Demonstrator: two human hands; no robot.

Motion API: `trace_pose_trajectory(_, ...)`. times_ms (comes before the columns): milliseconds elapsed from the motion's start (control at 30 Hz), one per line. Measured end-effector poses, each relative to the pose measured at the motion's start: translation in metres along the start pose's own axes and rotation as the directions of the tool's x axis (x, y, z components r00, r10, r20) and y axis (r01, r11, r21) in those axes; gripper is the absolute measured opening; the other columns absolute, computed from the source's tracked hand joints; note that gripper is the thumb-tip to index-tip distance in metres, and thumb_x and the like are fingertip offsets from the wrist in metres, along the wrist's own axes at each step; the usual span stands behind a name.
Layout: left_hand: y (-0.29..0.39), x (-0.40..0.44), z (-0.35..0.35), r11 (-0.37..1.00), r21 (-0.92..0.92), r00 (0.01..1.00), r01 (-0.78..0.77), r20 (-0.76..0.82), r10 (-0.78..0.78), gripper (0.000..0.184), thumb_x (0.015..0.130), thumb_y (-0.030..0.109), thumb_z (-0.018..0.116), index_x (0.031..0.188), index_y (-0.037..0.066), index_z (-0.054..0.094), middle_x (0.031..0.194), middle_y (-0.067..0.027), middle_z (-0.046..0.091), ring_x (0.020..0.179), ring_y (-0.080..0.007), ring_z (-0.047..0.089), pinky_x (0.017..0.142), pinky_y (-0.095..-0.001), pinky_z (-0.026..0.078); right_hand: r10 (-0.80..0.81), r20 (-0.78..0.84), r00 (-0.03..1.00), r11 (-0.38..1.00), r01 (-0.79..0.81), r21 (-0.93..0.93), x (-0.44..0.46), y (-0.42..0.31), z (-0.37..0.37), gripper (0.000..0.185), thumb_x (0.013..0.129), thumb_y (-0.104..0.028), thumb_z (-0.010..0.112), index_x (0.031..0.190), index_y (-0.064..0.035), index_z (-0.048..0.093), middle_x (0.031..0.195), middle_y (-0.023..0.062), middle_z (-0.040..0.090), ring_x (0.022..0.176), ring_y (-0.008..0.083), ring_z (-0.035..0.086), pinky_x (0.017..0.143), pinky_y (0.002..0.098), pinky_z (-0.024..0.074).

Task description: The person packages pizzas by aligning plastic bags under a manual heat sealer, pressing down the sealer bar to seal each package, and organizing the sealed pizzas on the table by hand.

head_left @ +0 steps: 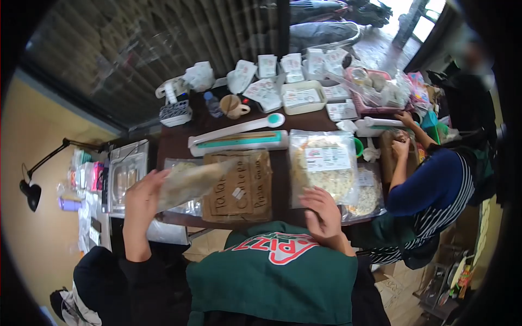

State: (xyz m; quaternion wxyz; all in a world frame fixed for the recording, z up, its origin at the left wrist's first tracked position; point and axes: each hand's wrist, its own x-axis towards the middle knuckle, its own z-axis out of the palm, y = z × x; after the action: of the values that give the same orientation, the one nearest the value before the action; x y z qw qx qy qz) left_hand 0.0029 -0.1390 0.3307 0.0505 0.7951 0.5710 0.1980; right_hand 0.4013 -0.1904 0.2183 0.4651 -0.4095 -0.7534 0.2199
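Observation:
My left hand (145, 198) grips the edge of a clear plastic bag (190, 185), blurred by motion. Inside is something pale and flat, perhaps a pizza base. The bag is tilted over the left part of a brown cardboard sheet (239, 204) with handwriting on it. Under and behind the raised bag, more clear packaging (185, 165) lies on the table. To the right is a bagged pizza (326, 176) with a white label. My right hand (323, 213) is open at its lower edge, fingers apart; whether it touches the bag I cannot tell.
A long white and teal bag sealer (239, 142) lies behind the cardboard. Another bagged pizza (363, 198) sits at the right. Farther back are a mug (234, 106), a water bottle (212, 103) and stacks of printed labels (265, 93). A co-worker (435, 185) handles a brown package at the right.

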Motion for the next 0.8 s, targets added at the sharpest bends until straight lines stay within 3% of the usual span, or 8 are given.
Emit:
trace_pose_trajectory(67,0.007,0.005,-0.003,0.977,-0.013,0.974,-0.215,0.066,0.215,0.025,0.089,0.009,0.061,0.114,0.006,0.065,0.104,-0.0112,0.071,0.095,-0.0265,0.069,0.089,-0.0405,0.054,-0.077,0.146,0.986,0.996,0.083,-0.033,0.056,-0.023,0.030,0.047,0.079,-0.018,0.073,0.122,-0.0036,0.057,0.121,0.0134,0.062,0.119,0.0337,0.055,0.106,0.0478,0.0389)
trace_pose_trajectory(200,0.025,0.014,0.002,0.864,-0.212,0.878,-0.456,0.051,0.476,0.030,0.086,0.010,0.065,0.115,0.010,0.064,0.103,-0.0066,0.071,0.091,-0.0246,0.069,0.091,-0.0426,0.054,-0.115,0.336,0.935,0.993,0.117,0.015,0.117,-0.049,0.092,0.065,0.081,-0.028,0.072,0.134,-0.0021,0.046,0.130,0.0165,0.057,0.122,0.0345,0.052,0.106,0.0450,0.0385)
trace_pose_trajectory(333,0.007,0.022,0.020,0.779,-0.326,0.828,-0.535,-0.018,0.561,0.029,0.086,0.011,0.066,0.115,0.009,0.064,0.106,-0.0062,0.070,0.092,-0.0256,0.069,0.093,-0.0424,0.053,-0.016,0.728,0.685,0.977,-0.143,0.156,0.141,-0.046,0.097,0.030,0.093,-0.029,0.060,0.108,-0.0031,0.063,0.081,0.0179,0.064,0.079,0.0351,0.064,0.071,0.0428,0.0497)
trace_pose_trajectory(400,-0.008,0.028,0.026,0.745,-0.414,0.825,-0.523,-0.025,0.565,0.031,0.087,0.012,0.066,0.118,0.008,0.063,0.107,-0.0071,0.070,0.092,-0.0255,0.069,0.095,-0.0427,0.052,-0.006,0.716,0.698,0.945,-0.230,0.232,0.142,-0.047,0.100,0.026,0.099,-0.026,0.053,0.095,-0.0028,0.065,0.070,0.0174,0.060,0.067,0.0293,0.063,0.062,0.0371,0.0485)
trace_pose_trajectory(500,-0.039,0.036,0.027,0.723,-0.591,0.836,-0.357,0.142,0.529,0.041,0.093,0.024,0.061,0.130,0.007,0.057,0.116,-0.0093,0.068,0.109,-0.0237,0.065,0.099,-0.0415,0.048,0.112,0.685,0.720,0.900,-0.365,0.237,0.130,-0.039,0.112,0.029,0.101,-0.025,0.050,0.098,-0.0005,0.065,0.080,0.0137,0.066,0.073,0.0203,0.064,0.068,0.0317,0.0487)
trace_pose_trajectory(567,-0.088,0.037,0.034,0.597,-0.801,0.929,-0.050,0.182,0.323,0.042,0.096,0.033,0.056,0.128,0.006,0.058,0.118,-0.0098,0.067,0.113,-0.0220,0.062,0.104,-0.0417,0.043,0.182,0.570,0.802,0.815,-0.447,0.368,0.111,-0.027,0.122,0.032,0.102,-0.026,0.049,0.100,0.0014,0.066,0.087,0.0100,0.069,0.080,0.0151,0.064,0.073,0.0286,0.0491)
trace_pose_trajectory(700,-0.155,0.017,0.088,-0.049,-0.936,0.934,0.350,0.344,0.093,0.048,0.099,0.043,0.048,0.128,0.007,0.058,0.124,-0.0116,0.064,0.119,-0.0231,0.057,0.106,-0.0401,0.039,0.433,0.379,0.818,0.396,-0.550,0.735,0.080,-0.005,0.132,0.036,0.102,-0.028,0.048,0.111,0.0040,0.064,0.104,0.0085,0.068,0.098,0.0179,0.065,0.088,0.0301,0.0508)
trace_pose_trajectory(800,-0.157,-0.010,0.158,-0.305,-0.804,0.851,0.510,0.524,0.041,0.044,0.099,0.038,0.051,0.130,0.008,0.057,0.122,-0.0099,0.063,0.112,-0.0212,0.060,0.099,-0.0363,0.044,0.569,0.333,0.752,0.083,-0.456,0.886,0.059,0.024,0.153,0.043,0.099,-0.035,0.052,0.120,0.0023,0.058,0.112,0.0106,0.066,0.099,0.0199,0.065,0.088,0.0331,0.0526)
